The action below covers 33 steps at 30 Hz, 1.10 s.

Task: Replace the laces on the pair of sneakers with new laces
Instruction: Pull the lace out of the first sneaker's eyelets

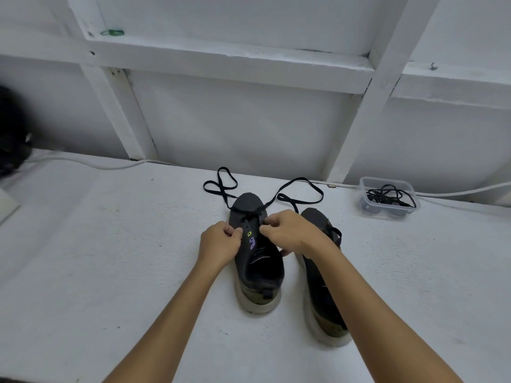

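Two dark grey sneakers with pale soles stand side by side on the white table, toes pointing away from me. The left sneaker [258, 272] has a black lace [301, 189] threaded through its lowest eyelets, with both loose ends looping on the table beyond the toe. My left hand [219, 244] pinches the left edge of that shoe's eyelet row. My right hand [287, 230] pinches the lace at the right eyelet row. My right forearm covers much of the right sneaker [320, 294], and a dark lace shows at its side.
A clear plastic tub [388, 199] holding coiled black laces sits at the back right. A white cable [91, 163] runs along the table's far edge by the white framed wall. A dark blurred object [12, 134] sits at far left.
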Each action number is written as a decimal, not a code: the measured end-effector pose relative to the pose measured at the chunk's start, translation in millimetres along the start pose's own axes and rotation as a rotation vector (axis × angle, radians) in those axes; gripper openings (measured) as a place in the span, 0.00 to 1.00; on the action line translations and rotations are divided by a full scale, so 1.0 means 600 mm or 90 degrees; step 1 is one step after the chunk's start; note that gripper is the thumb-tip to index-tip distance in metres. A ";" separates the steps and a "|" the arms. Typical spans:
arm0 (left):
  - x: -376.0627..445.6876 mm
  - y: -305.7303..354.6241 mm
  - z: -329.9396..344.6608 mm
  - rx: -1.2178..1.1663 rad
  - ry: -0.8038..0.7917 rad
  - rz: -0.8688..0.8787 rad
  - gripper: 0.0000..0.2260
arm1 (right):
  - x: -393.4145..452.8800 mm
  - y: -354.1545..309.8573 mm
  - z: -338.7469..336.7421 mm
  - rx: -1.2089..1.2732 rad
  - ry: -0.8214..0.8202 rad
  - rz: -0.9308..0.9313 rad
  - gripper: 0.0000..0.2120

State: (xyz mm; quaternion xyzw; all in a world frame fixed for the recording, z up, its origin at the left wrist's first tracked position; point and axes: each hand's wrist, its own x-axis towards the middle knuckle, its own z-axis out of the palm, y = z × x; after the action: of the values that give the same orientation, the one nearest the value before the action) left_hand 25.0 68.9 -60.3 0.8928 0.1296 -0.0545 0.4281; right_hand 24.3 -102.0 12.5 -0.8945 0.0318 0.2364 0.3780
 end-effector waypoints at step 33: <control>0.057 0.014 -0.058 -0.060 -0.109 0.103 0.05 | 0.009 0.023 0.094 -0.018 0.137 -0.018 0.19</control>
State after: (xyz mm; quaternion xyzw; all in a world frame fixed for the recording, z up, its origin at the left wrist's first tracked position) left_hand 59.9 97.3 -39.5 0.8713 0.0225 -0.0894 0.4820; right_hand 3.5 -72.2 -33.2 -0.9204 0.0561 0.1344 0.3629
